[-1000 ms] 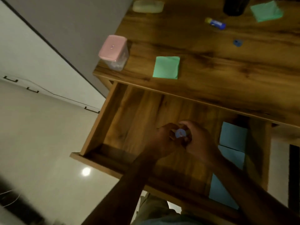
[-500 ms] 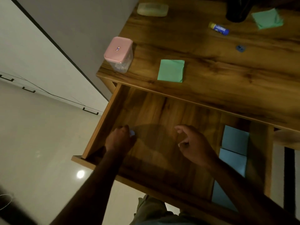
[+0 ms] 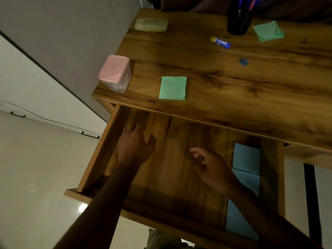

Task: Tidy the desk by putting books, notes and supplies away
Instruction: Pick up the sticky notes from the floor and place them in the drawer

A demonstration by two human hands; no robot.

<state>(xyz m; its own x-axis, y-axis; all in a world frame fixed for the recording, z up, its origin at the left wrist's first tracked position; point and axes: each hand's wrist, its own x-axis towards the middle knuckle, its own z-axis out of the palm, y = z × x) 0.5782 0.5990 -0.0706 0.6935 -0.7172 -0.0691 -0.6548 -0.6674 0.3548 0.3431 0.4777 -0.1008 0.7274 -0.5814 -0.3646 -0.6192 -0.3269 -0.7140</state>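
The wooden drawer (image 3: pixel 95 153) stands pulled out under the desk top (image 3: pixel 233 90). My left hand (image 3: pixel 134 142) lies palm down in the drawer's far left corner, fingers spread, with nothing visible in it. Over the drawer's middle hovers my right hand (image 3: pixel 212 168), fingers loosely curled and holding nothing. Blue note pads (image 3: pixel 247 159) sit in the drawer's right side, partly behind my right forearm. On the desk lie a green note pad (image 3: pixel 172 88), a second green pad (image 3: pixel 268 31), a blue glue stick (image 3: pixel 220 42) and a small blue sharpener (image 3: pixel 243 62).
A clear box with a pink lid (image 3: pixel 115 73) stands at the desk's left front corner. A pale translucent case (image 3: pixel 151 24) lies at the back left, a black pen cup (image 3: pixel 238 20) at the back. A grey wall and pale floor lie to the left.
My hands, together on a small blue-capped item, have parted. The left hand carried it to the drawer's left side and now lies spread there; the item is out of sight.
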